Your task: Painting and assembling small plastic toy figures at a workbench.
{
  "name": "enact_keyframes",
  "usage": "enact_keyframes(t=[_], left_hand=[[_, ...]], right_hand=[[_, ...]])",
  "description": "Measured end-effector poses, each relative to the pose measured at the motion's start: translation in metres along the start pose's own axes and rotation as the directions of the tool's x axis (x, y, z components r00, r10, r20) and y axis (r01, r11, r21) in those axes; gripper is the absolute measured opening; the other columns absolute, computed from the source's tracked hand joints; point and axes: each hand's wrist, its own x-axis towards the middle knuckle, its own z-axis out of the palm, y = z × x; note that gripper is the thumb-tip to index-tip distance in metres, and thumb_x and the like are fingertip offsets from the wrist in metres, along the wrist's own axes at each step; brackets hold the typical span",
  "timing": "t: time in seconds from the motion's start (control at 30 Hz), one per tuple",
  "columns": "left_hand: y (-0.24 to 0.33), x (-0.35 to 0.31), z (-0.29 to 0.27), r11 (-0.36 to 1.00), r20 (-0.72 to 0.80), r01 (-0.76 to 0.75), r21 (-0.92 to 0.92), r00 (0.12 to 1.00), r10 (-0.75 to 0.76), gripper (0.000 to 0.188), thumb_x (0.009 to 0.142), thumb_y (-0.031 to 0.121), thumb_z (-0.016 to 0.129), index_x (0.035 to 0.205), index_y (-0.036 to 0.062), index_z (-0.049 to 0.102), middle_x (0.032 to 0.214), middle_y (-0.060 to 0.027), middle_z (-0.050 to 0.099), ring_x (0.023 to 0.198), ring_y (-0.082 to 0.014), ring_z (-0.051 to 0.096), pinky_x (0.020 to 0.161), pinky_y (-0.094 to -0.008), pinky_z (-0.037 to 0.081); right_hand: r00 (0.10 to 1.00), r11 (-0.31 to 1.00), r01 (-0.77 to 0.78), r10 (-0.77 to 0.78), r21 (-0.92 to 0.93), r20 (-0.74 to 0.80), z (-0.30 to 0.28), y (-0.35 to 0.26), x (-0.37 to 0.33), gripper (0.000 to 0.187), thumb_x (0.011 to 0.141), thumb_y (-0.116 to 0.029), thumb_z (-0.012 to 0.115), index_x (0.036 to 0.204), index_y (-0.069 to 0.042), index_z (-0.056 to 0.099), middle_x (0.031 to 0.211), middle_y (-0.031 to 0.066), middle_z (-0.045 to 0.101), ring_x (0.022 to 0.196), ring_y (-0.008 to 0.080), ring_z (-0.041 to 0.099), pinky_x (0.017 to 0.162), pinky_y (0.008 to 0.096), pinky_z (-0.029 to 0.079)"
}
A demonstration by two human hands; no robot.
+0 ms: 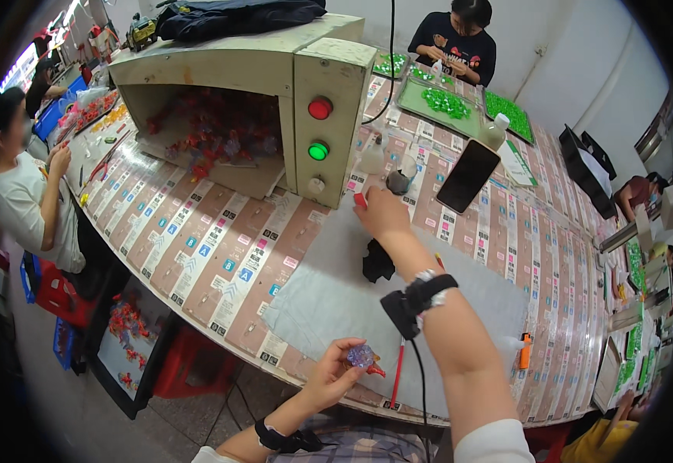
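Observation:
My left hand (327,380), near the table's front edge, is closed on a small translucent toy figure (361,356) with a purple, glittery body and red-orange parts. My right hand (387,214) reaches far across the white sheet (306,297) towards the box-shaped machine. Its fingers are closed around a small red piece (360,201), whose kind I cannot make out. Just beyond that hand are a small round container with a dark top (398,181) and a translucent squeeze bottle (373,157). A crumpled black cloth (377,262) lies on the sheet beside my right forearm.
The machine (329,77) holds many red and purple pieces (224,135) in its opening. A dark phone (468,176) leans by a white-capped bottle (494,133). A red stick (397,374) and an orange lighter (525,351) lie nearby. Co-workers sit left and across; trays hold green pieces (444,102).

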Motion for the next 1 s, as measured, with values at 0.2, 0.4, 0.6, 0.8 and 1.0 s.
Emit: enact_keyframes(t=[0.2, 0.4, 0.6, 0.8, 1.0], left_hand=[[0.006, -0.002, -0.003, 1.0, 0.008, 0.001, -0.011, 1.0, -0.001, 0.04, 0.088, 0.002, 0.05, 0.125, 0.0019, 0.033, 0.109, -0.0103, 0.054, 0.098, -0.0147, 0.053, 0.088, -0.0286, 0.041], [0.005, 0.001, 0.001, 1.0, 0.017, 0.012, 0.021, 1.0, -0.013, 0.04, 0.088, 0.002, 0.051, 0.124, 0.0025, 0.033, 0.107, -0.0091, 0.054, 0.098, -0.0143, 0.053, 0.086, -0.0276, 0.042], [0.009, 0.001, 0.003, 0.998, -0.032, 0.046, 0.051, 0.998, -0.045, 0.04, 0.087, 0.002, 0.052, 0.123, 0.0029, 0.035, 0.105, -0.0093, 0.055, 0.096, -0.0138, 0.055, 0.083, -0.0262, 0.043], [0.023, 0.005, 0.015, 0.999, -0.025, 0.047, -0.013, 0.999, -0.047, 0.039, 0.086, 0.003, 0.055, 0.12, 0.0034, 0.037, 0.104, -0.0099, 0.056, 0.097, -0.0162, 0.056, 0.084, -0.0307, 0.046], [0.03, 0.024, 0.053, 0.99, 0.073, 0.128, -0.064, 0.99, -0.123, 0.043, 0.081, 0.008, 0.062, 0.117, 0.0044, 0.039, 0.099, -0.0124, 0.057, 0.092, -0.0208, 0.059, 0.08, -0.0346, 0.05]], right_hand=[[0.988, 1.0, 0.024, -0.023, 0.003, -0.151, 0.039, 0.0, 0.012, 0.035, 0.074, -0.028, 0.065, 0.093, -0.001, 0.053, 0.093, 0.0161, 0.057, 0.084, 0.0327, 0.059, 0.071, 0.0408, 0.049], [0.983, 0.973, 0.127, -0.098, 0.192, -0.154, -0.01, 0.008, 0.008, 0.026, 0.075, -0.022, 0.063, 0.089, -0.001, 0.056, 0.088, 0.0151, 0.061, 0.078, 0.0311, 0.06, 0.066, 0.0381, 0.048], [0.961, 0.64, 0.129, -0.271, 0.757, 0.064, -0.115, 0.005, -0.09, 0.02, 0.079, -0.017, 0.062, 0.092, -0.002, 0.06, 0.073, 0.0077, 0.06, 0.064, 0.0129, 0.056, 0.059, 0.0259, 0.044], [0.969, 0.484, 0.068, -0.239, 0.873, 0.057, -0.14, 0.054, -0.215, 0.024, 0.079, -0.005, 0.06, 0.103, -0.001, 0.058, 0.087, 0.0042, 0.058, 0.072, 0.0098, 0.054, 0.066, 0.023, 0.044], [0.957, -0.098, -0.285, 0.019, 0.954, 0.288, -0.106, 0.082, -0.283, 0.027, 0.08, -0.011, 0.057, 0.104, 0.002, 0.052, 0.091, 0.0068, 0.056, 0.075, 0.0114, 0.053, 0.065, 0.0244, 0.044]])
